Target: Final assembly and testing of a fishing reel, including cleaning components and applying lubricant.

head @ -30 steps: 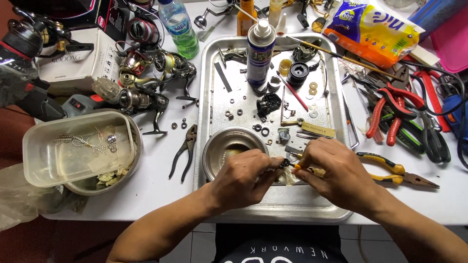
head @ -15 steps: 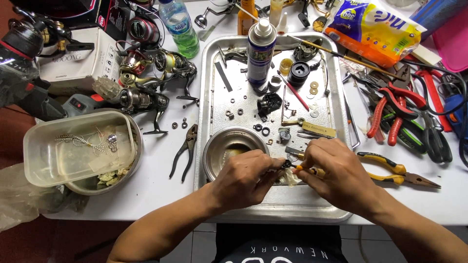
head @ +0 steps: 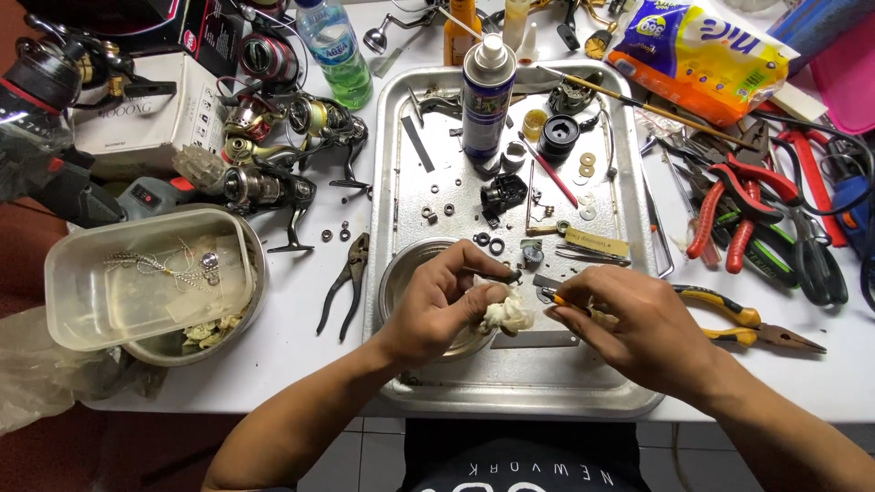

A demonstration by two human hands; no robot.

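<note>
Two bare hands work over a metal tray (head: 415, 173) on a white table (head: 301, 337). Left hand (head: 442, 305): fingers curled and pressed around a crumpled whitish rag (head: 507, 312), thumb and forefinger pinching a small dark part (head: 507, 275) just above it; what the part is cannot be told at this size. Right hand (head: 638, 323): fingers closed on a slim yellow-handled tool (head: 572, 305), its tip aimed at the rag and the dark part. Both hands hover above the near half of the tray, partly over a round steel bowl (head: 401, 273).

Tray contents: upright spray can (head: 488, 96), black spool (head: 558, 137), scattered washers (head: 586, 165) and small rings.

Left of tray: dark pliers (head: 344, 282), several fishing reels (head: 273, 155), clear plastic tub (head: 146, 278), green bottle (head: 335, 50).

Right of tray: yellow-handled pliers (head: 747, 323) just beside the right hand, red-handled pliers (head: 729, 205), orange tissue pack (head: 702, 55).
</note>
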